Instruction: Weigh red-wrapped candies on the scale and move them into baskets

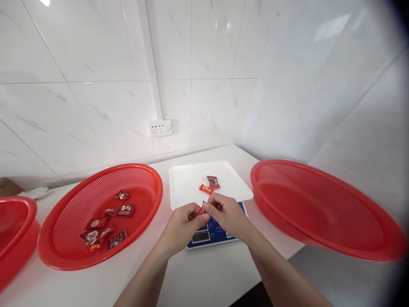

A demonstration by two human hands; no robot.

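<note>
Between both hands is a small red wrapped candy (203, 209), pinched by the thumbs and fingers over the front of a digital scale (220, 230). My left hand (185, 224) grips its left side, and my right hand (225, 213) grips its upper right side. Fingers cover much of the wrapper. Just beyond them, the scale's white pan (185, 179) carries a red candy with yellow print (206, 189) and a red and dark packet (213, 181). The hands partly hide the scale's blue panel and displays.
On the left, a red mesh basket (150, 179) holds several red wrapped candies (125, 210). Another red basket (265, 179) stands at the right, its outer side reaching past the table edge. Part of a third basket (19, 202) shows at far left. Behind the table, a tiled wall has a socket (160, 128).
</note>
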